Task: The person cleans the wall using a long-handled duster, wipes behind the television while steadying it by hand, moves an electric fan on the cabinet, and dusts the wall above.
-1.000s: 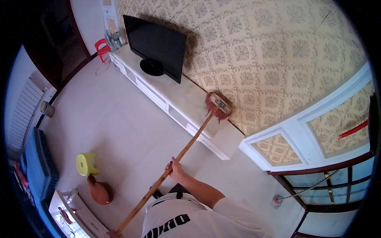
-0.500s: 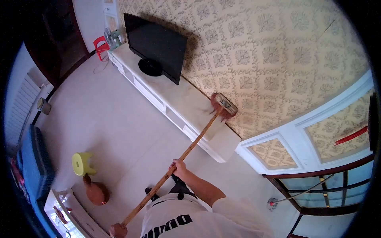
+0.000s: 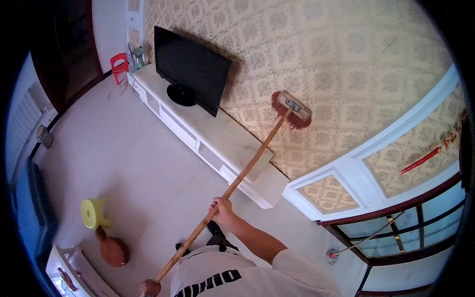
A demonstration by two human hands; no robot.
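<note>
A long-handled broom (image 3: 243,172) with a wooden pole and dark red bristles runs diagonally across the view. Its head (image 3: 295,105) is at the patterned wallpaper (image 3: 341,74), above the right part of the white TV cabinet (image 3: 232,141). Partway along the pole, my right hand (image 3: 222,210) is wrapped round the wood. My left hand (image 3: 150,287) grips the pole near its lower end, at the bottom of the view. Whether the bristles press on the wall or sit slightly off it, I cannot tell.
A black television (image 3: 193,69) stands on the cabinet, with a fan (image 3: 133,55) and red chair (image 3: 118,67) beyond. On the floor at left are a yellow stool (image 3: 94,214) and a brown rounded object (image 3: 115,251). A mop (image 3: 332,255) leans by the glass-paned door at right.
The broom head has moved up, from the cabinet top's back edge onto the wallpaper above it. Both hands keep their hold on the pole. The camera view has shifted slightly.
</note>
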